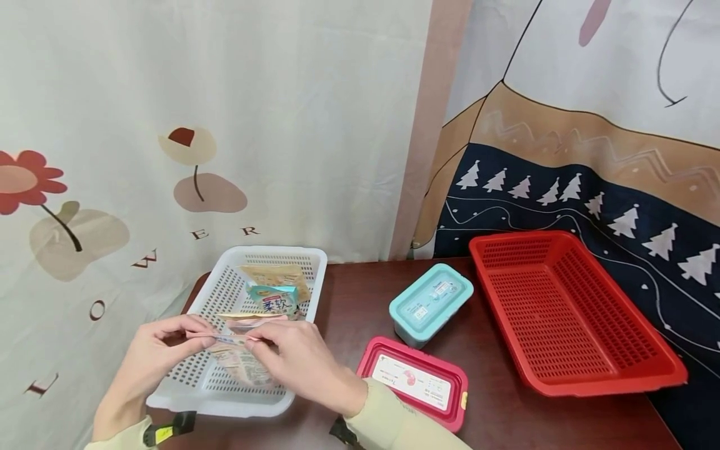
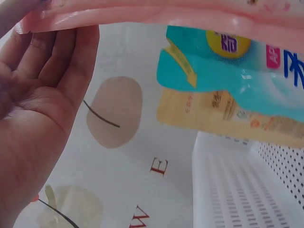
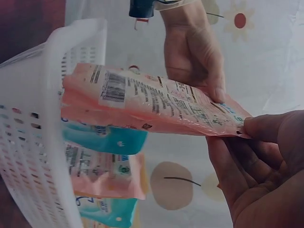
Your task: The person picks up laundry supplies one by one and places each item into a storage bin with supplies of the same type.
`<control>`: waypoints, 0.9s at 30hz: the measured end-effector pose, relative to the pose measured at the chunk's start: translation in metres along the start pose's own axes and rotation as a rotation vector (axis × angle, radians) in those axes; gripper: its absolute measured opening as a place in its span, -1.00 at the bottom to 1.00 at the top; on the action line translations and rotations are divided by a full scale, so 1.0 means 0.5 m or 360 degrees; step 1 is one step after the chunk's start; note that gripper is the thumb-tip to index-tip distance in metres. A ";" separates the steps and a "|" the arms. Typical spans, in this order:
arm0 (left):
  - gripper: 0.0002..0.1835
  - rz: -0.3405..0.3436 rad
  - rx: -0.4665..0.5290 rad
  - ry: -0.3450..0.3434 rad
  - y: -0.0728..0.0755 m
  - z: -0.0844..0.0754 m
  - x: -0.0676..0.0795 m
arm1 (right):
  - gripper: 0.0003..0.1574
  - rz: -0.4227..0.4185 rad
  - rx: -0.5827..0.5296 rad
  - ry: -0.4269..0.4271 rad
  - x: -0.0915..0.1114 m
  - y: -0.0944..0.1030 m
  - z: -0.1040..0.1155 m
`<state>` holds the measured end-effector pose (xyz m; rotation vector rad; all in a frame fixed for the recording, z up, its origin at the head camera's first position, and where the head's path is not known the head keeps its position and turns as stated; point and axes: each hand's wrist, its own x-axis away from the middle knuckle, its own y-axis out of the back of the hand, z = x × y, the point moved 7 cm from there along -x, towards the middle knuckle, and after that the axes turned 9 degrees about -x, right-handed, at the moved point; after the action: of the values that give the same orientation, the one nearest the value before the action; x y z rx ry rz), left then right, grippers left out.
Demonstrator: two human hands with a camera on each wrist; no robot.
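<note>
Currently, a pink packet (image 3: 156,102) is held by its top edge over the white basket (image 1: 222,407), its printed back facing the person; whether its lower end touches the basket's bottom I cannot tell. The left hand (image 1: 163,347) pinches one top corner between thumb and fingers, and the right hand (image 1: 298,356) pinches the other. Just beyond it, in the basket, stand a teal packet (image 1: 275,299), a second pink packet (image 3: 109,173) and, at the back, a tan packet (image 1: 292,281). Right of the basket, on the brown table (image 1: 354,294), sit a dark pink box (image 1: 415,382) and a turquoise box (image 1: 430,300), with a red basket (image 1: 545,312) farther right. Behind hangs a flower-printed curtain (image 1: 315,125).
</note>
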<state>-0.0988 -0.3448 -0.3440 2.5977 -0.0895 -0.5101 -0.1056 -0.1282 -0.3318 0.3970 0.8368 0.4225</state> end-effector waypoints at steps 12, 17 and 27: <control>-0.72 0.0208 -0.0397 -0.0018 -0.031 0.054 0.016 | -0.89 0.0233 0.0388 -0.0030 0.029 -0.058 -0.035; -0.71 0.0297 -0.0446 -0.0011 -0.037 0.074 0.020 | -0.89 0.0317 0.0515 -0.0020 0.042 -0.081 -0.044; -0.78 0.0365 -0.0525 0.0130 -0.036 0.097 0.029 | -0.91 0.0365 0.0640 -0.0034 0.052 -0.100 -0.052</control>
<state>-0.1040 -0.3528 -0.3968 2.2467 -0.2510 -0.3056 -0.1002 -0.1531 -0.3885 0.8742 0.8584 0.4606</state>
